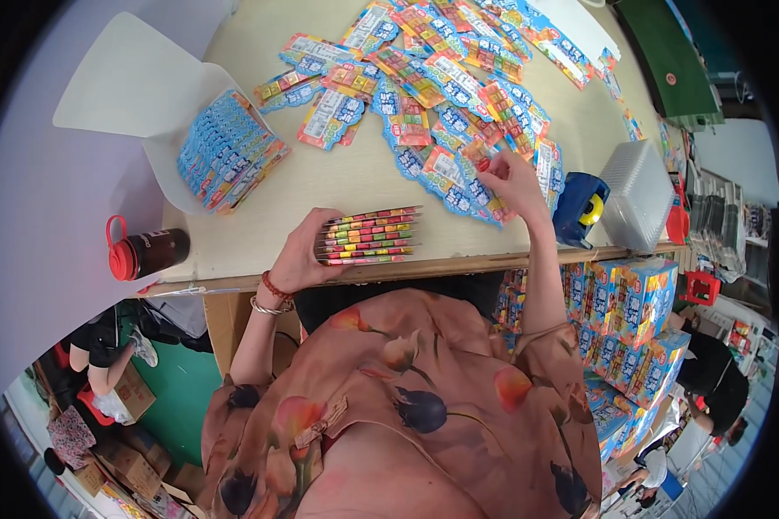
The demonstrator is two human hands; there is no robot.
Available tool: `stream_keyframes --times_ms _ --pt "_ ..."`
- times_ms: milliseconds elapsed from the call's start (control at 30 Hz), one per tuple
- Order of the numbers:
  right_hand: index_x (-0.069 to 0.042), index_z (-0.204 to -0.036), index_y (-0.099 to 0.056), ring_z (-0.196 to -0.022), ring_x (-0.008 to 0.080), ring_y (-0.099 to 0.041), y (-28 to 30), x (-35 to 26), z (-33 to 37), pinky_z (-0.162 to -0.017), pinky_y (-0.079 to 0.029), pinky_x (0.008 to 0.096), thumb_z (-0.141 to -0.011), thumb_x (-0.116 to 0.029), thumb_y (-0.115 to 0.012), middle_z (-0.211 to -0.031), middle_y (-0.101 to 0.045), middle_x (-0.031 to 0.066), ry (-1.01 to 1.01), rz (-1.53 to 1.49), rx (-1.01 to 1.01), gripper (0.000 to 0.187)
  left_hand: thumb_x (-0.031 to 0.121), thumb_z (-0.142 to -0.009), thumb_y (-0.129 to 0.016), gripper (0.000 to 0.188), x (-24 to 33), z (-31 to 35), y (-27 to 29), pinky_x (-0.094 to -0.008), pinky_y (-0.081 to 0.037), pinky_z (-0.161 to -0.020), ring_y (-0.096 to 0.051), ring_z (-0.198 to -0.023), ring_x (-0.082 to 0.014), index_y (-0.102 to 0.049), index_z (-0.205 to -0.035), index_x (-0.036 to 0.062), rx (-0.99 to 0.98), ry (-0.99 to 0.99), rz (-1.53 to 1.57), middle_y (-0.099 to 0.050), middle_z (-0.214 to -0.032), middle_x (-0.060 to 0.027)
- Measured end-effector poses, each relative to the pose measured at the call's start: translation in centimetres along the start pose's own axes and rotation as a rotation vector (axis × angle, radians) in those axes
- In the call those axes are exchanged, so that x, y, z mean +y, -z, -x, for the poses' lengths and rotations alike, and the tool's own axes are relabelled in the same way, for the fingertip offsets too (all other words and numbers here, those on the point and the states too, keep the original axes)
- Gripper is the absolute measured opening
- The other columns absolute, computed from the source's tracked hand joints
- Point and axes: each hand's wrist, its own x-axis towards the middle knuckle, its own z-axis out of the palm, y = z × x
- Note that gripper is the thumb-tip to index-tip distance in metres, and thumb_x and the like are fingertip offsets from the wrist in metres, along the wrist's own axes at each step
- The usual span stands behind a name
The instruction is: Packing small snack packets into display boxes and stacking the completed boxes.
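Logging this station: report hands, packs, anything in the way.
Left hand gripping stacked packs. Right hand at scattered pile. Tape dispenser close on its right.

Pretty bright, even light on the pale tabletop (346, 177) — shadows are soft, nothing harsh. The stacked clear plastic trays (639, 195) right of center catch a whitish sheen. Candy packets (407, 76) at upper middle look reasonably crisp, but small stuff in the lower corners goes mushy. Classic fisheye too — black rounded corners, shelving (737, 216) at far right leaning and bending.
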Motion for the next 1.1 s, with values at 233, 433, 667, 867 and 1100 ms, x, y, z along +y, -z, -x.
stream_keyframes --times_ms 233,433,667,867,1100 --pt "-0.004 -0.107 -0.056 -0.079 0.0212 -0.059 -0.4 -2.9 0.8 -0.072 -0.048 0.0319 -0.064 -0.026 -0.082 -0.085 -0.058 0.0106 0.117 0.129 0.198 0.056 0.011 -0.065 -0.082 0.068 -1.0 -0.6 0.4 -0.0347 -0.047 -0.087 -0.055 -0.102 -0.0312 -0.045 -0.122 0.0049 -0.068 0.003 -0.062 -0.052 -0.110 -0.0148" --pt "-0.003 -0.096 -0.056 -0.076 0.0190 -0.057 1.3 -2.9 1.3 -0.069 -0.047 0.0311 -0.065 -0.028 -0.080 -0.080 -0.057 0.0074 0.090 0.084 0.162 0.047 0.006 -0.065 -0.080 0.072 0.4 -1.1 0.5 -0.0353 -0.046 -0.090 -0.053 -0.106 -0.0318 -0.042 -0.127 0.0054 -0.010 -0.099 -0.059 -0.050 -0.114 -0.0148" --pt "-0.007 -0.118 -0.050 -0.077 0.0131 -0.065 1.9 -4.6 5.1 -0.063 -0.050 0.0221 -0.086 -0.004 -0.066 -0.091 -0.068 0.0058 0.330 -0.704 0.282 0.037 0.003 -0.064 -0.078 0.071 -1.5 -0.7 0.8 -0.0369 -0.046 -0.090 -0.053 -0.106 -0.0312 -0.043 -0.126 0.0059 -0.146 -0.004 0.018 -0.051 -0.115 -0.0129" --pt "-0.003 -0.111 -0.055 -0.089 0.0163 -0.065 -7.1 -5.0 2.6 -0.082 -0.054 0.0303 -0.096 -0.013 -0.052 -0.099 -0.066 0.0066 0.411 -1.112 0.038 0.018 0.004 -0.063 -0.080 0.082 -1.4 -1.0 0.6 -0.0365 -0.045 -0.095 -0.047 -0.116 -0.0327 -0.038 -0.134 0.0083 -0.094 -0.107 -0.079 -0.046 -0.123 -0.0177" --pt "-0.004 -0.112 -0.060 -0.108 0.0242 -0.053 -6.5 -5.7 5.0 -0.091 -0.044 0.0358 -0.090 -0.011 -0.058 -0.110 -0.061 0.0090 0.613 -0.185 0.038 0.023 0.011 -0.064 -0.081 0.101 -1.6 -0.3 0.5 -0.0382 -0.037 -0.103 -0.045 -0.118 -0.0325 -0.023 -0.146 0.0075 -0.023 0.060 0.087 -0.045 -0.124 -0.0181"
